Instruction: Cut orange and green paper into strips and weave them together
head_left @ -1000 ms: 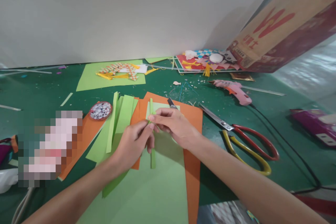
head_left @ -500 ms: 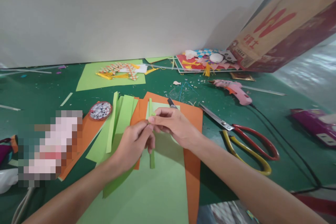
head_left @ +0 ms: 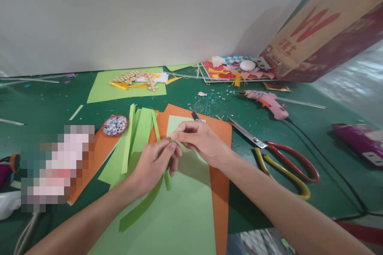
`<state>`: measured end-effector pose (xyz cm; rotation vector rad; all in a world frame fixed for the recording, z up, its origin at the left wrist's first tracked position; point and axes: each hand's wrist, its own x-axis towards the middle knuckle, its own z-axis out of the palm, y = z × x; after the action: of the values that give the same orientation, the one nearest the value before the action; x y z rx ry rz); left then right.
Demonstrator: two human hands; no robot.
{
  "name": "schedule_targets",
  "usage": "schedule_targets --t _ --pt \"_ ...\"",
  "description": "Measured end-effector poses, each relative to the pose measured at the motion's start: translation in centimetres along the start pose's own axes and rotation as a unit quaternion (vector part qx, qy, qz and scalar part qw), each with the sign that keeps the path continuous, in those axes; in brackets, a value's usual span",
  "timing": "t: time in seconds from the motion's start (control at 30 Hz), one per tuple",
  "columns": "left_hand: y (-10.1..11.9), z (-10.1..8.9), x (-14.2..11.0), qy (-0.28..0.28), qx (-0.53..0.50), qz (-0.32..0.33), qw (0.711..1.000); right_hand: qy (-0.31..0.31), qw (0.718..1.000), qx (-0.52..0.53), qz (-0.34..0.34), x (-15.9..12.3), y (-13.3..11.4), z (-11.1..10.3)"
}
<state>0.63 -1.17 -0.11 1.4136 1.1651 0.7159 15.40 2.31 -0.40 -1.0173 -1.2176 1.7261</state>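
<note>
My left hand (head_left: 157,161) is closed in a pinch on a narrow green paper strip (head_left: 156,126). One end of the strip rises past my knuckles, and a tail hangs below my fingers. A wider, darker green strip (head_left: 140,209) curves down from beneath the same hand. My right hand (head_left: 199,139) pinches at the strip too, its fingertips meeting the left ones; the spot between them is mostly hidden. Both hands are over a pale green sheet (head_left: 173,223), which lies on orange paper (head_left: 220,191). Beyond my right fingers shows the dark end of a tool (head_left: 195,116).
On the right lie scissors (head_left: 260,143), a pink glue gun (head_left: 269,103) with a cord, and a purple box (head_left: 359,143). Folded green strips (head_left: 128,139) and a round tin of beads (head_left: 115,125) are at left. A paper bag (head_left: 323,28) leans at the back right.
The narrow strip has turned from upright to leaning, its top shifting left. The darker strip's curved end stands out more below my left hand. Both hands stay nearly in place.
</note>
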Motion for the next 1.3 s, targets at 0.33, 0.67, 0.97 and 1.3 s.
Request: schedule_targets --t 0.33,0.67,0.97,1.3 --pt "0.07 -0.01 0.0 -0.008 0.008 0.017 1.0 -0.029 0.999 0.015 -0.001 0.03 -0.11 0.09" --pt "0.32 -0.51 -0.22 -0.035 -0.033 0.037 0.998 -0.045 0.998 0.033 0.002 0.01 -0.17 -0.12" --pt "0.53 -0.41 -0.14 0.003 -0.013 0.038 0.999 -0.058 0.998 0.032 0.025 -0.02 -0.25 -0.36" --pt "0.17 -0.42 -0.02 0.036 0.011 0.052 0.998 -0.04 0.999 0.011 0.029 0.01 -0.85 -0.62"
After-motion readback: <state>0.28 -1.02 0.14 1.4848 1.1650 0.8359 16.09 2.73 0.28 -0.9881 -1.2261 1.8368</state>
